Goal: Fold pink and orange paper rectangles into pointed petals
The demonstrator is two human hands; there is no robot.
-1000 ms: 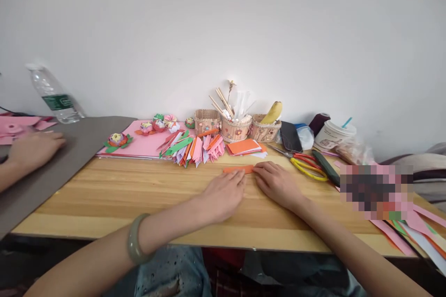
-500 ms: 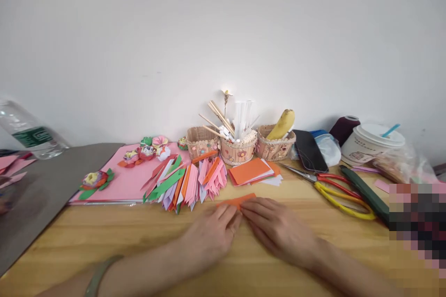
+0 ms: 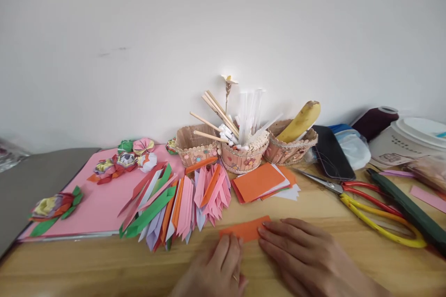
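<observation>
A narrow folded strip of orange paper (image 3: 245,229) lies on the wooden table just in front of me. My left hand (image 3: 219,264) holds its left end down, fingers bent and pressed close together on the near edge. On the right end rest the fingertips of my right hand (image 3: 299,253), its fingers together and gripping the paper against the table; the thumb is hidden. Behind the strip sits a small stack of orange, white and pink paper rectangles (image 3: 259,182). To the left stands a row of folded paper pieces (image 3: 181,206) in pink, green, orange and lilac.
Paper flowers (image 3: 127,161) lie on a pink sheet (image 3: 104,209) at left. Against the wall stand decorated baskets (image 3: 242,158) with sticks, clear tubes and a banana (image 3: 300,121). At right are a phone (image 3: 332,153), scissors (image 3: 379,213), a dark green bar (image 3: 407,209) and a white tub (image 3: 400,146).
The camera view has moved closer and lower, so objects appear larger and more spread out. My hands have parted somewhat, and more of the orange strip shows between them.
</observation>
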